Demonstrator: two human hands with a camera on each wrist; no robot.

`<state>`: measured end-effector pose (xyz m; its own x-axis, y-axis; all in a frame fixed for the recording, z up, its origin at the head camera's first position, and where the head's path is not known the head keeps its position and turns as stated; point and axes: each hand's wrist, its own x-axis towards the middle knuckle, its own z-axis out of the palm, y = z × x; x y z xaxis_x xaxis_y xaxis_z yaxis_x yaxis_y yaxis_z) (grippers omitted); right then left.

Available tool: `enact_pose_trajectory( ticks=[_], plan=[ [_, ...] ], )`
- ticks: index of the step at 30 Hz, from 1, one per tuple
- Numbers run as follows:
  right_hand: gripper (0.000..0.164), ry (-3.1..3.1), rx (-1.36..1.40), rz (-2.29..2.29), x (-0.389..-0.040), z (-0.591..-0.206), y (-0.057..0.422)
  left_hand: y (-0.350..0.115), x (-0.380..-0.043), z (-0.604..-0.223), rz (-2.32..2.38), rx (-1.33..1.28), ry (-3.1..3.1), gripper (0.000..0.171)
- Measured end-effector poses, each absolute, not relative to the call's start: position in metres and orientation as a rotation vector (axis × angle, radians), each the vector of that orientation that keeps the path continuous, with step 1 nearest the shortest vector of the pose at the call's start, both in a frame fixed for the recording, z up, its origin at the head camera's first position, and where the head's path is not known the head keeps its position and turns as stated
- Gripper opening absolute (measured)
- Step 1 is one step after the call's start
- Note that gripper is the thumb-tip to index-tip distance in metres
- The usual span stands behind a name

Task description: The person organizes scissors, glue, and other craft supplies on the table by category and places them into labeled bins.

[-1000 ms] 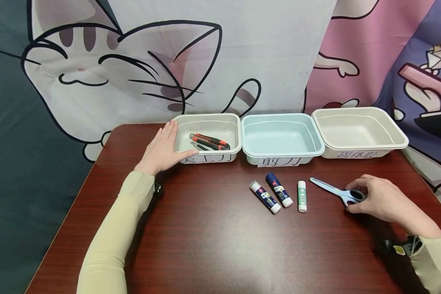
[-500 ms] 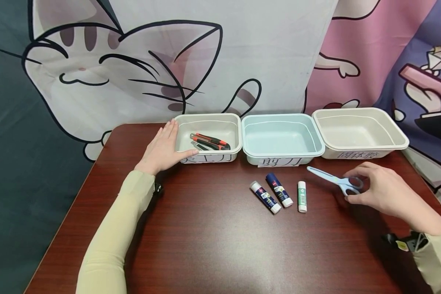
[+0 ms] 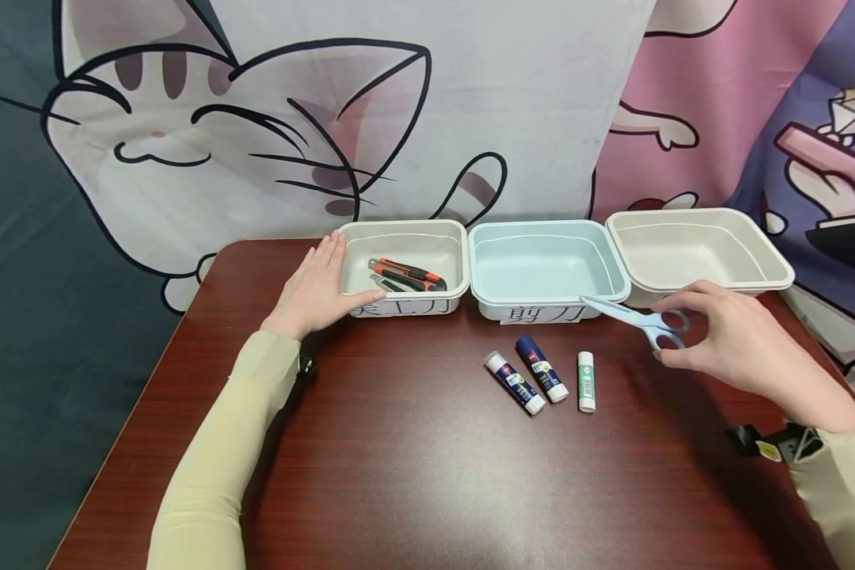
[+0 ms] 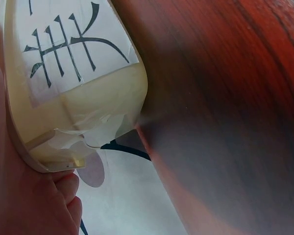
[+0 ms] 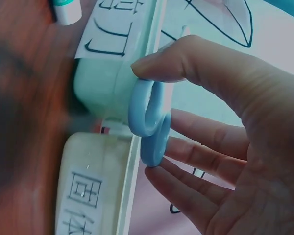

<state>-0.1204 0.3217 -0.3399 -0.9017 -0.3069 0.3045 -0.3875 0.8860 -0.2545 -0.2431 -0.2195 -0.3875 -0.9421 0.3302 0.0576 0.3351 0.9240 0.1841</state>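
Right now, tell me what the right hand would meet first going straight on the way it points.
Leading with the light-blue scissors, the right hand would probably meet the light-blue bin first; whether they would strike or clear it is unclear.

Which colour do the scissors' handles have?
The handles are light blue, clearest in the right wrist view.

Right hand (image 5: 269, 137): right half, pinching light-blue plastic scissors (image 5: 154, 142) with 2 loops, centre
Pale-turquoise plastic tub (image 5: 100, 83): upper left
Cream plastic tub (image 5: 112, 188): lower left
White-and-green cylinder (image 5: 68, 12): top left
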Motion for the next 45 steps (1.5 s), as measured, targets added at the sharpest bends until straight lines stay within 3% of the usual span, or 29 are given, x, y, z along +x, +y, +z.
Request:
enact_pose_trajectory(
  ticks=[25, 45],
  plan=[
    [0.054, -2.786, 0.546, 0.640, -0.181, -0.308, 0.287, -0.219, -0.242, -0.387, -0.299, -0.528, -3.049, 0.125],
    [0.048, -2.930, 0.668, 0.693, -0.239, -0.326, 0.256, -0.219, -0.242, -0.387, -0.306, -0.524, -3.048, 0.126]
  ],
)
